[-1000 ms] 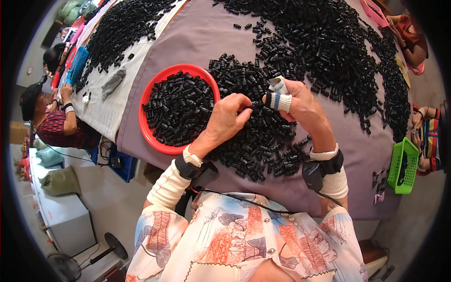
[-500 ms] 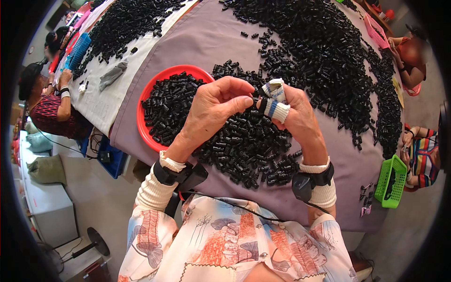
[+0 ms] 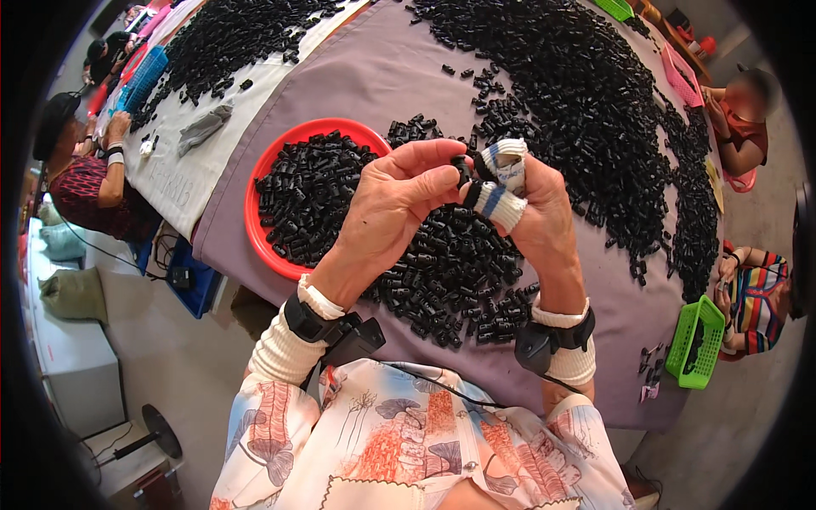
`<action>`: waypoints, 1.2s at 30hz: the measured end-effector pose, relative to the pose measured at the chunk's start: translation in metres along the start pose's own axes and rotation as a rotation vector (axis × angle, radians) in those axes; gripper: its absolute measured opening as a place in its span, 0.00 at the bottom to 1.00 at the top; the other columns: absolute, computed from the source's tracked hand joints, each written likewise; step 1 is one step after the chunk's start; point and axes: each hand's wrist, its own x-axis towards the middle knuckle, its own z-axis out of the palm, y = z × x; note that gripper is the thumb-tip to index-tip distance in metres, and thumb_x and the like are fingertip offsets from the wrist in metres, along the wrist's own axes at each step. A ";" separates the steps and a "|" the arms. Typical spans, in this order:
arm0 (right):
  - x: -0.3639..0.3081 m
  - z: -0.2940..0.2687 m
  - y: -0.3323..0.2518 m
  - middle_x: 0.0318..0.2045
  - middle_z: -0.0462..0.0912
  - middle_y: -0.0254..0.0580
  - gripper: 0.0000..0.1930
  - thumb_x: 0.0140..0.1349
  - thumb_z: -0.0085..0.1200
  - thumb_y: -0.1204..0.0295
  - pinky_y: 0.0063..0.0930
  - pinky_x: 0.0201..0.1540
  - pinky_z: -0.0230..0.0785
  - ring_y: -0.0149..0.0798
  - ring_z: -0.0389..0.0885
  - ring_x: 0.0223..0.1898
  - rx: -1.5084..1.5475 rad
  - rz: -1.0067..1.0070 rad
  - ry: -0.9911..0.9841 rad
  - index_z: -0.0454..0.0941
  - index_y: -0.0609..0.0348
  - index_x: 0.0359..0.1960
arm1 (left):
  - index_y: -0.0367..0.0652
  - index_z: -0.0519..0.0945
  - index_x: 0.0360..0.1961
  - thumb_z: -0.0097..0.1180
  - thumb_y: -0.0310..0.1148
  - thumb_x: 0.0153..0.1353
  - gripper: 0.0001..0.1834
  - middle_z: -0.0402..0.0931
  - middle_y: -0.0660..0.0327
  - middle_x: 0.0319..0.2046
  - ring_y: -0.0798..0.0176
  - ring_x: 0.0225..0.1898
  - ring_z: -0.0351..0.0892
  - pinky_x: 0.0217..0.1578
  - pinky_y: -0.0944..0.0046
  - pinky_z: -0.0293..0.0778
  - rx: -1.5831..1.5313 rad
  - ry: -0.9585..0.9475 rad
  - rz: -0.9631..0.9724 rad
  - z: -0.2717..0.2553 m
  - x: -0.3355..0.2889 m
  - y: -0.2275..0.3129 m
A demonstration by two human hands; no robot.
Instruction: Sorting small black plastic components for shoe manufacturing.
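Observation:
Between thumb and forefinger, my left hand [image 3: 387,200] pinches a small black plastic part [image 3: 461,170] above the pile. My right hand [image 3: 537,200], with white-and-blue finger covers [image 3: 501,204] on thumb and forefinger, is closed close against the same part; whether it also grips the part, or another one, I cannot make out. Under both hands spreads a loose pile of black plastic parts [image 3: 450,280] on the mauve cloth. To the left of the pile, a round red basin [image 3: 255,208] is filled with similar parts, and my left forearm passes in front of its near right side.
A large heap of black parts [image 3: 552,93] covers the far table. Co-workers sit left and right. A green basket [image 3: 684,344] stands at the right edge, a pink basket [image 3: 680,75] farther back, a blue basket [image 3: 144,81] at left. A grey cloth [image 3: 204,127] lies beside it.
My left fingertips have closed in on the small black part, and the two hands have come closer together. The view has shifted slightly.

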 end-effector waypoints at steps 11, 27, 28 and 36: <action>0.003 0.000 -0.002 0.19 0.71 0.25 0.14 0.48 0.65 0.69 0.17 0.25 0.60 0.20 0.64 0.22 -0.036 0.018 -0.039 0.74 0.61 0.31 | 0.33 0.72 0.49 0.50 0.24 0.60 0.15 0.77 0.58 0.35 0.68 0.33 0.78 0.39 0.66 0.76 -0.237 -0.047 -0.087 -0.002 -0.002 0.005; 0.003 -0.004 -0.011 0.20 0.71 0.27 0.15 0.48 0.64 0.64 0.19 0.24 0.60 0.23 0.66 0.22 -0.024 0.052 -0.099 0.73 0.60 0.28 | 0.33 0.72 0.49 0.51 0.24 0.60 0.15 0.77 0.57 0.36 0.67 0.36 0.78 0.41 0.66 0.75 -0.308 -0.115 -0.098 0.001 -0.002 0.006; 0.003 -0.004 -0.011 0.20 0.71 0.27 0.15 0.48 0.64 0.64 0.19 0.24 0.60 0.23 0.66 0.22 -0.024 0.053 -0.096 0.73 0.60 0.28 | 0.33 0.72 0.49 0.51 0.24 0.60 0.15 0.77 0.57 0.36 0.67 0.36 0.78 0.41 0.66 0.75 -0.308 -0.117 -0.102 0.001 -0.001 0.005; 0.002 -0.007 -0.011 0.21 0.74 0.26 0.14 0.49 0.64 0.67 0.16 0.24 0.60 0.19 0.66 0.22 0.065 0.153 -0.069 0.75 0.61 0.33 | 0.37 0.75 0.39 0.52 0.24 0.59 0.07 0.77 0.56 0.35 0.69 0.31 0.76 0.39 0.64 0.75 -0.254 -0.087 -0.063 0.008 0.002 0.009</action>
